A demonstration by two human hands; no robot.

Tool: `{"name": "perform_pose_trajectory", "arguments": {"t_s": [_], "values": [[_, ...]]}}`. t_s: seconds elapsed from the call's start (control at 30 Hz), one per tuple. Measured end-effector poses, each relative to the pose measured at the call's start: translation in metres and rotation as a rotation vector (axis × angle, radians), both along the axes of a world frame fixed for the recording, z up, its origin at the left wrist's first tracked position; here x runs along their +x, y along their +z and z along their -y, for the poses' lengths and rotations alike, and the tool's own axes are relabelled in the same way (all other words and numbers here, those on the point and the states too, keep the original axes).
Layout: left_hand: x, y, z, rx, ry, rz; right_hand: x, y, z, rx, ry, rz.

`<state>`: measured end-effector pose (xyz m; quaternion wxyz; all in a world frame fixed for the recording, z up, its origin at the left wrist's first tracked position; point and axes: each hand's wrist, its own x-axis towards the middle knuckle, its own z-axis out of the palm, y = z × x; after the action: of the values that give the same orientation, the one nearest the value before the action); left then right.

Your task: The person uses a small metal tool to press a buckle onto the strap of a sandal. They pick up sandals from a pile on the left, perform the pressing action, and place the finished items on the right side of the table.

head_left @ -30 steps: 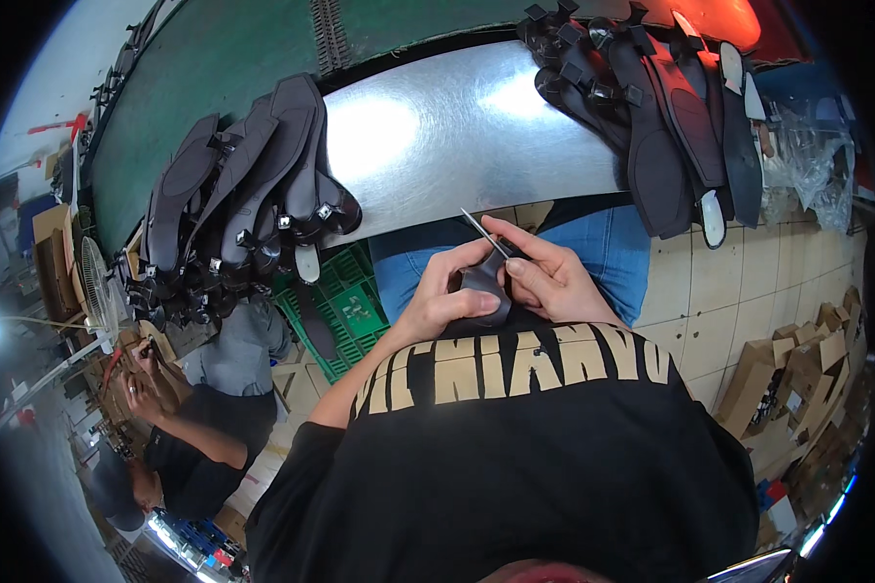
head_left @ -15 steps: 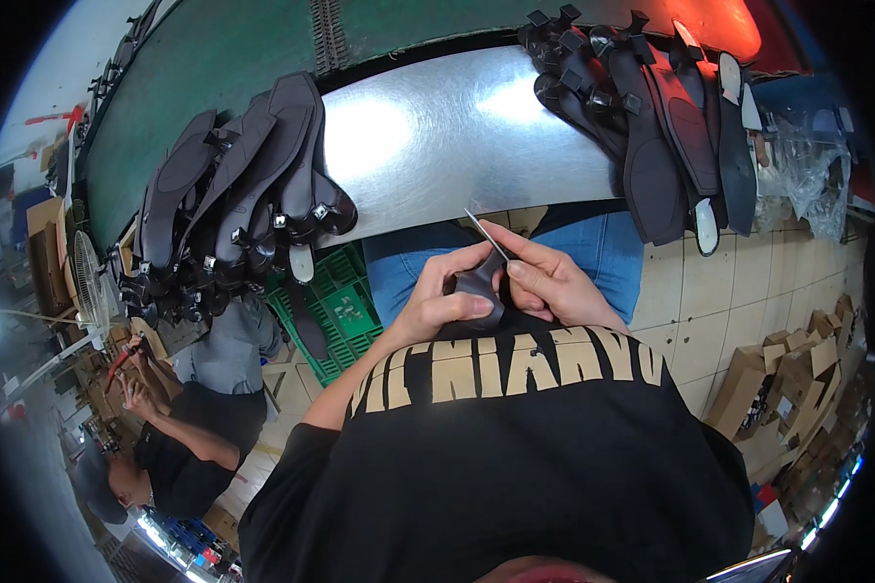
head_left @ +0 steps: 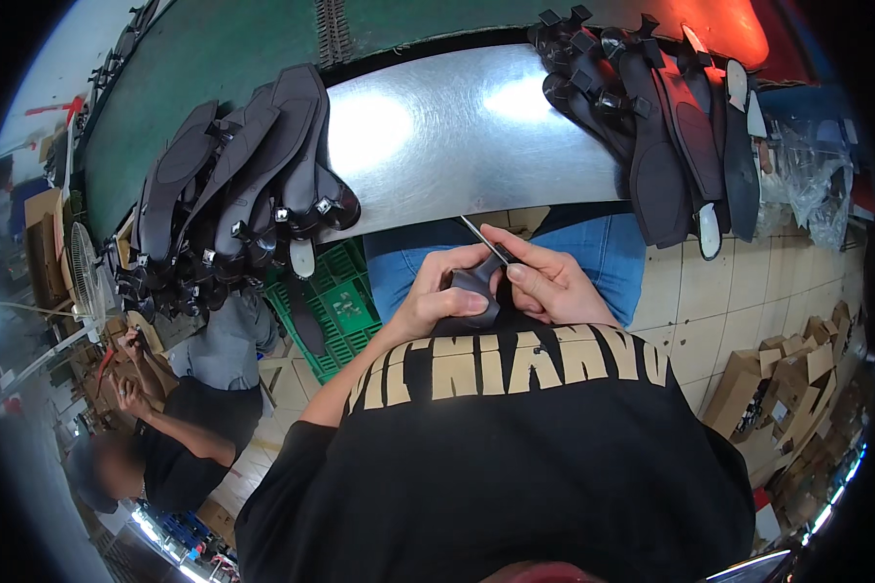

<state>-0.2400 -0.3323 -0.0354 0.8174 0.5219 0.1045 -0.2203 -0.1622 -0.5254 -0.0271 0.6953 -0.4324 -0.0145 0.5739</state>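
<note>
Above my lap, my left hand (head_left: 445,299) is closed around a dark shoe sole (head_left: 475,280), thumb lying along its near side. Only a curved part of the sole shows; the rest is hidden by my fingers and merges with my black shirt. My right hand (head_left: 552,284) pinches a slim, pointed metal blade (head_left: 478,234) between thumb and fingers. It slants up to the left, its tip near the table edge and its lower end against the sole. Any handle is covered by my right hand.
A shiny metal sheet (head_left: 447,146) covers the table in front. Black heeled soles are piled at its left (head_left: 248,185) and right (head_left: 661,155). A green crate (head_left: 345,309) stands below left. Cardboard boxes (head_left: 778,389) lie at the right. A co-worker (head_left: 190,428) handles something red at the left.
The blade's tip has dipped slightly down and to the left. Both hands keep their grips almost in place. The co-worker's hands have shifted a little.
</note>
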Motion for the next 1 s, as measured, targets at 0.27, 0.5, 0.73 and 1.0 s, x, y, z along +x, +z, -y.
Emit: {"name": "perform_pose_trajectory", "arguments": {"t_s": [0.27, 0.5, 0.73, 1.0], "values": [[0.001, 0.007, 0.004, -0.057, 0.077, 0.025, 0.014, 0.001, -0.001, -0.036, 0.059, 0.021], [0.020, 0.013, -0.014, -0.114, 0.133, -0.037, 0.022, 0.013, 0.003, 0.057, -0.029, -0.008], [0.041, 0.108, -0.070, 1.074, 0.494, 0.413, 0.042, 0.034, 0.020, 0.075, -0.191, 0.248], [-0.016, 0.125, -0.167, 1.861, 0.493, 0.366, 0.063, 0.067, 0.062, -0.045, -0.651, 0.721]]}}
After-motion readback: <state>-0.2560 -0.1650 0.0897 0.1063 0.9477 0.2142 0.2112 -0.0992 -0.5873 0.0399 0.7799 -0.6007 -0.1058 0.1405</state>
